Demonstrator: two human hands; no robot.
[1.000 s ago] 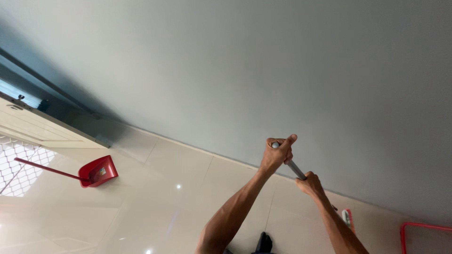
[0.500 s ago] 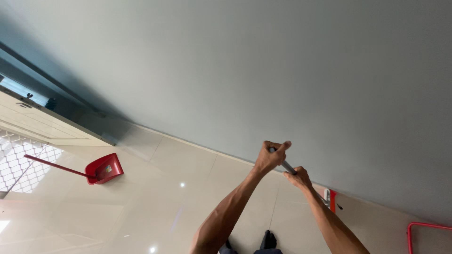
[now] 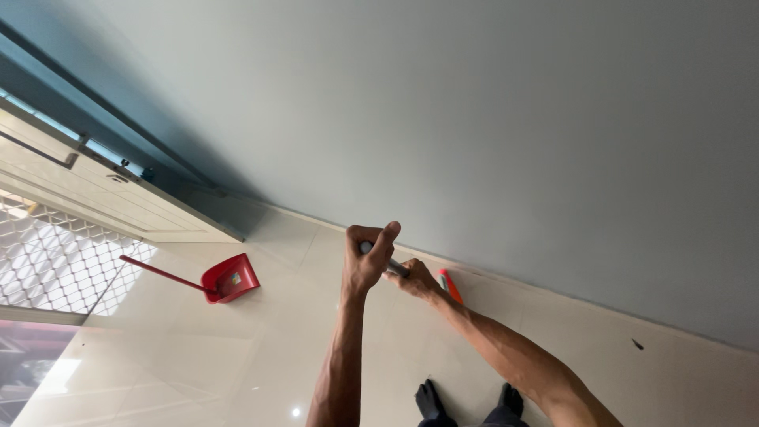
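The dustpan (image 3: 229, 278) lies on the floor (image 3: 237, 372) at nine o'clock from the hands. Left hand (image 3: 365, 261) grips the handle (image 3: 395, 267) above the right hand (image 3: 417, 278); the wall (image 3: 474, 119) stands at twelve o'clock.

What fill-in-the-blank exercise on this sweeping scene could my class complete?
1. Both hands grip a grey metal ____.
2. The red plastic dustpan lies on the glossy ____ floor.
3. The left hand sits ____ on the handle than the right hand.

Missing words: handle; tiled; higher
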